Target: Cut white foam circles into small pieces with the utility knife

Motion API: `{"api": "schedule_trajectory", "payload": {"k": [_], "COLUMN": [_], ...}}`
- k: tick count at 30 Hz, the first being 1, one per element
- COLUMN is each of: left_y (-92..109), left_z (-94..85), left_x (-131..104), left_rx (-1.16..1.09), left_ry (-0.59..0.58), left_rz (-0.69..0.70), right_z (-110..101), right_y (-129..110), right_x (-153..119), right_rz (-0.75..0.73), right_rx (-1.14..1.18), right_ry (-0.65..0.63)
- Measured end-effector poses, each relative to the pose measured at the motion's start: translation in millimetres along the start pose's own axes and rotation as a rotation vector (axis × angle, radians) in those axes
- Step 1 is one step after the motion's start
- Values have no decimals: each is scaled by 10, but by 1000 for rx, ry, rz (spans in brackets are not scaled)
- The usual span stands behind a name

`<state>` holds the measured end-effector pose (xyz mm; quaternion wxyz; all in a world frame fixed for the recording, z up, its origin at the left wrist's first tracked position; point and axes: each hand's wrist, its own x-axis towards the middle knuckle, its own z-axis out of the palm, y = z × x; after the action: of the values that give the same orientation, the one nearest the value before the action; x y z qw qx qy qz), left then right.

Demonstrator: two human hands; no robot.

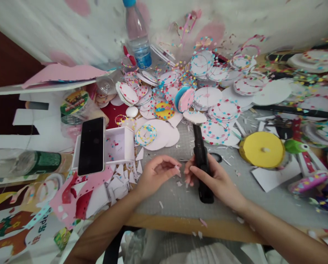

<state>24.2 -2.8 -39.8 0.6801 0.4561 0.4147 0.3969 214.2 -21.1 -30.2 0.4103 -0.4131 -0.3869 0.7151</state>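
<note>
Low in the frame's centre, our right hand [216, 178] grasps a black glue gun [201, 165], its long axis running up-frame toward a white paper disc [194, 116]; our left hand [157, 172], just left, pinches a paper scrap [177, 168].

Your right hand [216, 179] is covering the middle of the black tool [202, 165], hiding its grip. The scrap pinched in your left hand [155, 172] is appearing too small to identify. The top edge is cutting off the water bottle [137, 35] at its cap. The left edge is cropping the green-labelled bottle [29, 163]. Blur is smearing the paper discs [312, 60] at far right.
</note>
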Motion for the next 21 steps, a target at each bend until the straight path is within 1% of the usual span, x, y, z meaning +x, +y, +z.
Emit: {"api": "schedule_trajectory", "payload": {"k": [2,4,7,9,11,14,17,19,21], "left_y": [11,18,15,6,-6,-28,-51,-61,-62], "left_z": [-5,-9,-16,-24,-36,-54,-65,-70,-76], "left_x": [2,6,14,17,16,12,15,23,31], "left_rx": [-28,-12,33,24,11,25,33,26,9], "left_ry": [-8,9,74,91,80,79,116,158,189], "left_rz": [-22,-36,-49,-66,-89,-94,-81,-72,-49], "right_z": [-33,-73,-147,-200,-247,-290,-286,-271,-262], "right_y": [7,12,0,-27,-67,-136,-181,-189,-183], "right_x": [-12,-30,-68,-99,-133,-182,-203,-195,-176], "right_rz": [38,58,45,4,-67,-250,-458,-531,-552], "right_rx": [7,-5,-15,-79,-279,-748,-1135,-1282,-1349], "right_ry": [28,35,-12,-29,6,70,59,42,36]}}
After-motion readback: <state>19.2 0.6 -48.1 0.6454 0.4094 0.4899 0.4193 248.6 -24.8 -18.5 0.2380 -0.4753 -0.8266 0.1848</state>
